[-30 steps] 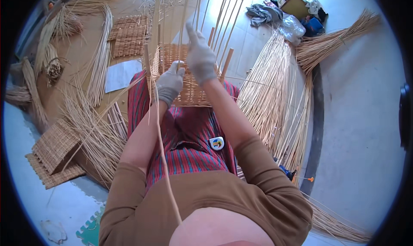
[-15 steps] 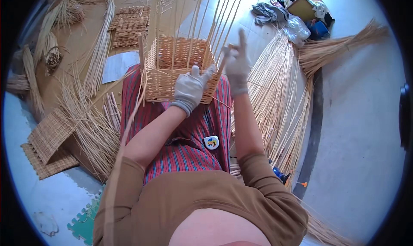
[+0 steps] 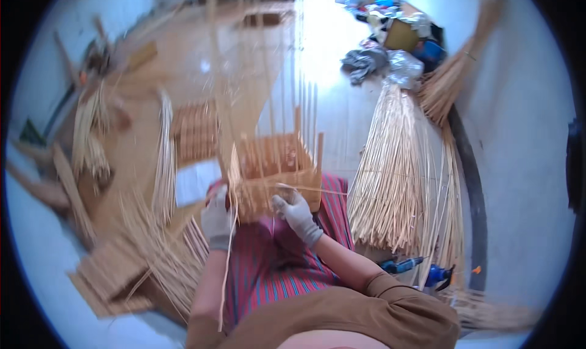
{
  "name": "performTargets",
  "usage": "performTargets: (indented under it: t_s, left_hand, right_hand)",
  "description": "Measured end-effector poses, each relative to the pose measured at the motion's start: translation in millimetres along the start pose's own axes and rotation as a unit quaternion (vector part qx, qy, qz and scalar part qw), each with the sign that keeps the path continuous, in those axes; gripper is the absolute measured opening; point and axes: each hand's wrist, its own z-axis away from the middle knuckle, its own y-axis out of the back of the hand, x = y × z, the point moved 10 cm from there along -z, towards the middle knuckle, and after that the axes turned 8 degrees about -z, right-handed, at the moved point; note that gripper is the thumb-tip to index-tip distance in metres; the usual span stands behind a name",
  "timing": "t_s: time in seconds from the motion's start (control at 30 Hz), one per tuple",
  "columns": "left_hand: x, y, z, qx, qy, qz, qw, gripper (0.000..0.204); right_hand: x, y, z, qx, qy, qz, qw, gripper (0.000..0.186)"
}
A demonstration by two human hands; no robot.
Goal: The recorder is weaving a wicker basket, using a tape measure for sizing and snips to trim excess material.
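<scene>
A half-woven wicker basket [image 3: 262, 203] rests on my lap over a red striped cloth [image 3: 274, 269]. Tall thin upright canes [image 3: 278, 98] rise from its walls, blurred by motion. At its left front corner, my left hand [image 3: 217, 224], in a pale glove, is closed around the side; the fingertips are partly hidden. My right hand [image 3: 299, 218], gloved too, has its fingers bent together against the front wall. A thin weaving strand [image 3: 329, 192] runs past these fingers and sticks out to the right. Another long strand [image 3: 227, 282] hangs down beside my left forearm.
Bundles of cane [image 3: 397, 178] spread on the floor at right, with a bound sheaf [image 3: 455, 80] leaning behind. Woven panels [image 3: 113, 269] and loose canes [image 3: 152, 251] lie at left. White paper [image 3: 196, 183] lies left of the basket. Blue tools [image 3: 403, 265] lie near my right elbow.
The view has tilted up, so the basket appears lower. My left hand went from the front wall to the left corner. My right hand came from the air at right onto the front wall.
</scene>
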Motion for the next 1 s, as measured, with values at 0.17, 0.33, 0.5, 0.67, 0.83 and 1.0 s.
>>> performTargets:
  t_s: [0.17, 0.33, 0.5, 0.67, 0.83, 1.0]
  left_hand:
    - [-28, -18, -14, -0.103, 0.002, -0.026, 0.994, 0.059]
    - [-9, -26, -4, -0.135, -0.084, -0.131, 0.979, 0.064]
    - [-12, -34, -20, -0.103, -0.064, 0.042, 0.992, 0.052]
    - [-32, -47, -23, -0.169, 0.017, 0.038, 0.985, 0.053]
    - [-11, -23, -10, -0.106, -0.033, 0.038, 0.993, 0.054]
    - [39, -41, 4, -0.100, -0.137, -0.037, 0.985, 0.078]
  right_hand:
    - [-11, -4, -24, 0.046, -0.002, -0.125, 0.991, 0.021]
    - [-73, -33, -25, 0.028, 0.259, 0.071, 0.963, 0.017]
    - [-68, -82, -57, -0.151, 0.239, -0.150, 0.947, 0.023]
    - [-34, -50, -60, -0.025, 0.120, -0.079, 0.989, 0.018]
    - [-17, 31, -38, 0.039, 0.028, -0.111, 0.993, 0.024]
    - [-58, 55, -49, 0.148, 0.060, 0.134, 0.978, 0.021]
